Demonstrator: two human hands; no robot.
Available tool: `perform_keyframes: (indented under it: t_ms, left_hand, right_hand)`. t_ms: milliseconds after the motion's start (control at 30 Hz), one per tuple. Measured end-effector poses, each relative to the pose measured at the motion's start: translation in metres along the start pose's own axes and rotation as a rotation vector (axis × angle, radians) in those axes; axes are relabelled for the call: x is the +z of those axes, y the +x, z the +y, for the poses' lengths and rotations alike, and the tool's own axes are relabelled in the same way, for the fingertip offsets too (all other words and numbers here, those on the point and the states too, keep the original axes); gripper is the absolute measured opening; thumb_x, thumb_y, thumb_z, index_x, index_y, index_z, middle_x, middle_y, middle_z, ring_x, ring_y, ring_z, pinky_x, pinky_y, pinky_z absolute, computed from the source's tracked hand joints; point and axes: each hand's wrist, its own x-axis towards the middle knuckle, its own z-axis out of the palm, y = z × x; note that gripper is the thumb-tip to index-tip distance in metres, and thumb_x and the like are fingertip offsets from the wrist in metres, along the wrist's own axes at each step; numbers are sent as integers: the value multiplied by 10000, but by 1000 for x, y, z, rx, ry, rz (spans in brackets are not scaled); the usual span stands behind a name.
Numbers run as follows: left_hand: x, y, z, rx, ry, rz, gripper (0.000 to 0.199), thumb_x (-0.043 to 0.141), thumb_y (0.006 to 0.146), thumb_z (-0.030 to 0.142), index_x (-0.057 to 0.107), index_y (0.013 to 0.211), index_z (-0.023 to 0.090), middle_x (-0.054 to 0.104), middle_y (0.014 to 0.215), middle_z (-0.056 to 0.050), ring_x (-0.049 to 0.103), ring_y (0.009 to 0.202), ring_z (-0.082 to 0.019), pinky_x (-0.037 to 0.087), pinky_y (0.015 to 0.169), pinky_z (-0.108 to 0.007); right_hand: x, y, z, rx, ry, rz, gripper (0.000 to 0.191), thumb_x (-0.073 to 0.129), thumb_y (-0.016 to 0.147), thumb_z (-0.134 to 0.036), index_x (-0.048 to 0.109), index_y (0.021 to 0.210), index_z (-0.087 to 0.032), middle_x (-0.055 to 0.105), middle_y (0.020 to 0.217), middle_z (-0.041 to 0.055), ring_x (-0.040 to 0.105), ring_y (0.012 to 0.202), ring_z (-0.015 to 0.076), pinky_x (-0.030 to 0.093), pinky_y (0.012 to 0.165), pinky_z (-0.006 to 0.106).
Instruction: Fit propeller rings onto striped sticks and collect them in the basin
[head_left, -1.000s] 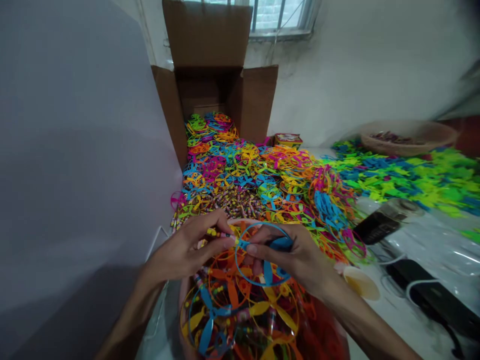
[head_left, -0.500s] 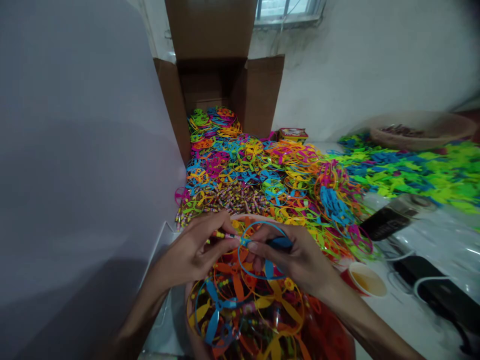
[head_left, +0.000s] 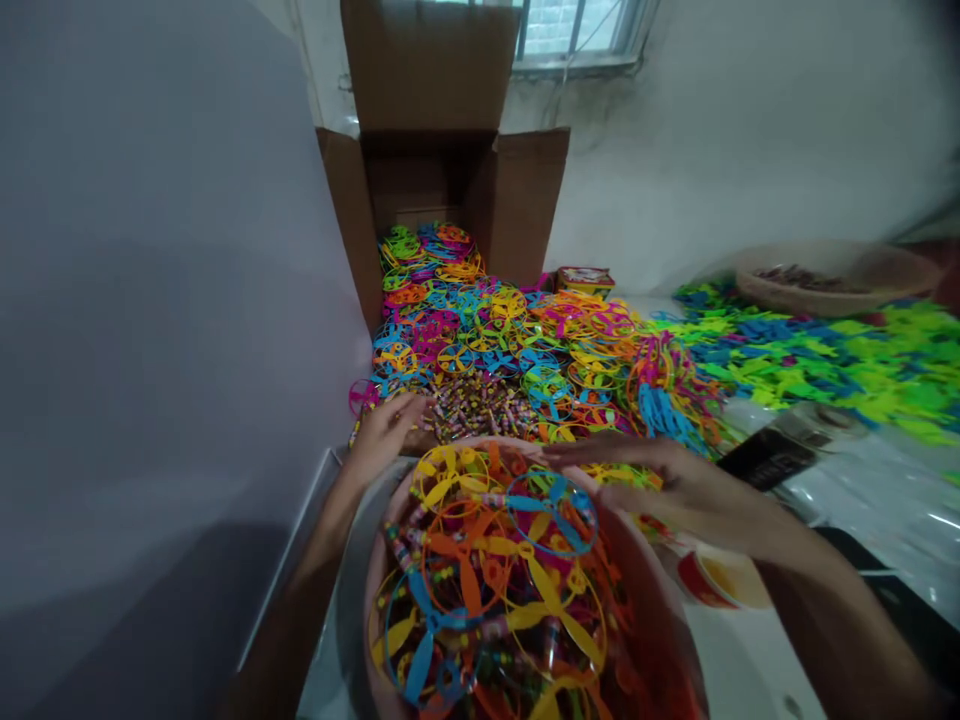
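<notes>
My left hand (head_left: 384, 437) is at the near left edge of a heap of short striped sticks (head_left: 484, 405), its fingers stretched out and apart, holding nothing I can see. Over the right rim of a round pink tub (head_left: 679, 610), my right hand (head_left: 664, 485) is open and slightly blurred, its fingers reaching left. A blue ringed propeller (head_left: 556, 510), with a striped stick at its hub, lies on top of the tub's contents. Under it are orange, yellow and blue ringed propellers and more striped sticks.
An open cardboard box (head_left: 529, 205) spills a heap of coloured propeller rings (head_left: 502, 320) onto the table. To the right lie green and blue plastic pieces (head_left: 817, 350), a shallow basin (head_left: 847, 275), a black-labelled roll (head_left: 772, 450) and a red paper cup (head_left: 709, 580).
The blue propeller and striped stick have left my hands and now lie in the tub. My left hand has moved forward to the sticks; my right has moved right, fingers opened.
</notes>
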Motion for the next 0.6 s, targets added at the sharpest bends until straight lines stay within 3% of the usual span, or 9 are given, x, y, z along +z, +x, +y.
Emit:
perform_keyframes:
  t_ms: [33,100,167,267,400,500,600]
  left_hand:
    - [4,9,-17,-28,168,14,411,362,1052,358,669,1220,143,730,1194,-106,677,1107,-208,520,971,-314]
    - [17,26,-46,-58,262,-18,342,442,1011,261,690,1198,118,737,1193,-128,683,1110,-217,512,1000,-328]
    - [32,37,-65,-50,324,-97,271,541,937,171,734,1125,140,754,1160,-111,691,1093,-208,513,999,-311]
    - [51,47,-77,-29,426,-194,261,652,838,109,766,1062,178,743,1195,-101,668,1155,-217,491,1032,-302]
    - [62,50,-83,-60,563,-254,337,581,874,86,729,1163,179,705,1251,-141,662,1161,-238,500,1008,-334]
    - [64,52,-88,-92,622,-293,355,537,916,113,691,1224,200,709,1233,-136,674,1123,-225,515,955,-322]
    - [65,57,-90,-138,641,-300,285,586,928,194,694,1192,203,722,1205,-137,684,1085,-246,526,918,-361]
  right_hand:
    - [-4,4,17,34,-30,84,314,639,923,-491,805,1109,-301,770,1187,62,709,1098,330,543,969,450]
    - [-6,18,60,128,-178,310,304,591,939,-472,800,1053,-283,782,1136,71,719,1046,320,532,969,458]
    - [-3,33,104,233,-377,400,212,624,890,-363,776,997,-262,781,1103,87,695,1085,326,486,1019,476]
    - [8,48,151,309,-442,453,119,734,721,-241,721,835,-210,768,988,155,652,1106,407,397,1057,592]
    - [15,47,169,314,-396,552,122,732,701,-242,627,761,-218,734,998,201,571,1168,436,378,1041,591]
    - [8,48,166,296,-307,654,234,755,718,-389,575,718,-238,713,1032,194,511,1220,442,348,1066,580]
    - [0,56,158,300,-153,754,383,741,716,-572,535,681,-251,707,906,143,595,1078,401,422,1005,561]
